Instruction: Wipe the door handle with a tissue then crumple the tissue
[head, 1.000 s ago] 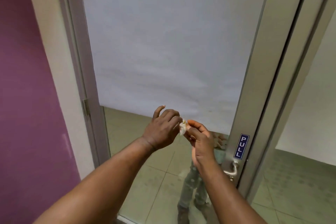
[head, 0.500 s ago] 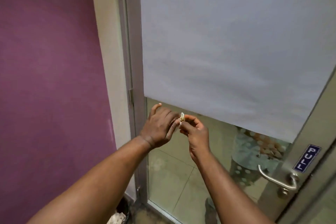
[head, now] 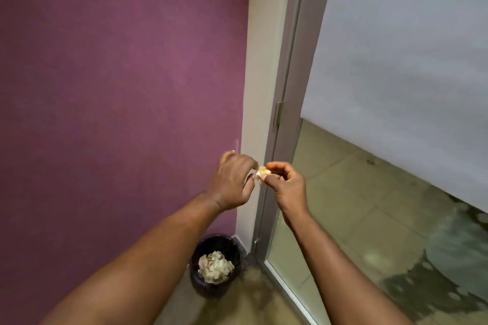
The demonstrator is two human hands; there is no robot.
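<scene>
Both bare forearms extend forward from the lower edge of the view, and the hands meet at mid-frame, in front of the cream-coloured door jamb.

The small, crumpled white tissue wad sits between the two hands, well above floor level. The right hand grips the wad between thumb and fingertips, with the remaining fingers curled inward toward the palm. The left hand is loosely curled, its back facing the camera; its fingertips are just beside the wad's left edge. Actual contact on that side cannot be confirmed, as the fingers hide that area.

The textured purple wall fills the left half of the view. To the right of the jamb stands the grey metal frame of the glass door, with a hinge visible at mid-height. The upper glass carries a frosted white panel; the lower glass is clear and shows tiled flooring behind it.

A small, round, dark waste bin stands on the floor near the base of the wall, below the hands and between the forearms. It contains a pile of crumpled pale paper. The door handle is outside the view.
</scene>
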